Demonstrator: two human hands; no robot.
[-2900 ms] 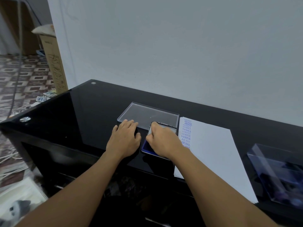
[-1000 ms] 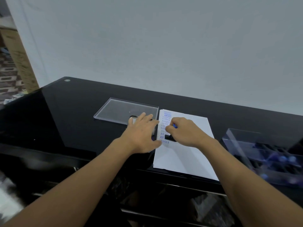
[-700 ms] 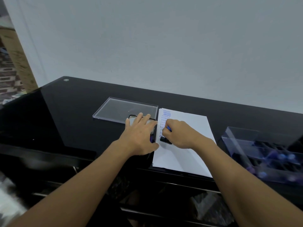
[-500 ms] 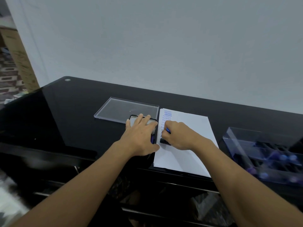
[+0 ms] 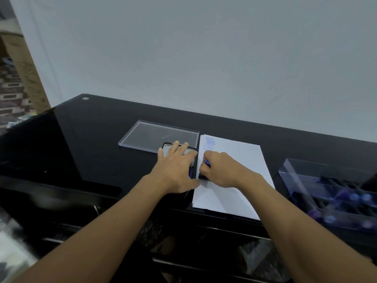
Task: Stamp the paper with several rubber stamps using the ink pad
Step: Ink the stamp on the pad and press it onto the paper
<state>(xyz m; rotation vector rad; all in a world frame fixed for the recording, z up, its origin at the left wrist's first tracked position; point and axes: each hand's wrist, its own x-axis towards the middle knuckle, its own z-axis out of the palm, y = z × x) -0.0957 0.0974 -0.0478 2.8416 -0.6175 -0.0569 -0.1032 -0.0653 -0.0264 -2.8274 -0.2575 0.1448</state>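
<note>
- My left hand [image 5: 175,168] lies flat, fingers straight and spread, pressing down on the ink pad [image 5: 191,158]. The hand covers most of the pad.
- My right hand [image 5: 222,170] is curled round a small rubber stamp [image 5: 203,176]. The stamp's black base sits on the left edge of the paper [image 5: 240,160], and a bit of blue shows between my fingers.
- The white paper lies just to the right of the ink pad, on a glossy black table [image 5: 91,139].
- A column of blue stamped words [image 5: 210,141] runs down the paper's top left corner. It reads "AMENDED", then "SAMPLE". My right hand hides the lower lines.
- A clear plastic lid [image 5: 155,135] lies flat on the table just behind the ink pad.
- A clear plastic box [image 5: 326,190] stands at the far right, well apart from the paper. It holds dark stamps with blue tops, too blurred to count.
- A plain pale wall [image 5: 204,58] rises behind the table.
</note>
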